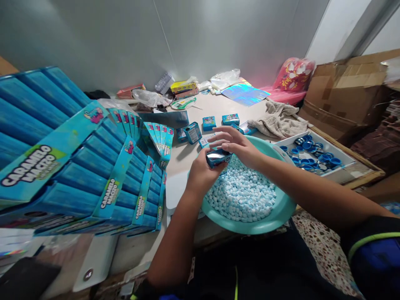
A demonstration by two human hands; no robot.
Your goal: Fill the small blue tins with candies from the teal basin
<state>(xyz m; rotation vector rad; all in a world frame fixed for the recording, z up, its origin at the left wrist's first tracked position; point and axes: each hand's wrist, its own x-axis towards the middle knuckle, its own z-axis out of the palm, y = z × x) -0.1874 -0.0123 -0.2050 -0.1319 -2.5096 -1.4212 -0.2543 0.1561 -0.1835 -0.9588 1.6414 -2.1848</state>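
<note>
Left hand (201,175) grips a small blue box (217,158) above a teal basin (250,225) still heaped with blue-white candies (240,191); right hand (237,146) curls over the box. Other small boxes (209,123) stand on the worktop (184,162), beside stacked blue display cartons (84,183) and a tray of blue lids (339,175).

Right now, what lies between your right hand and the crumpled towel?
In the head view, the rim of the teal basin and a small blue box lie between the right hand and the towel.

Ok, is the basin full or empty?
Partly full: the basin holds a mound of blue-and-white candies, with its teal wall showing bare around them.
</note>
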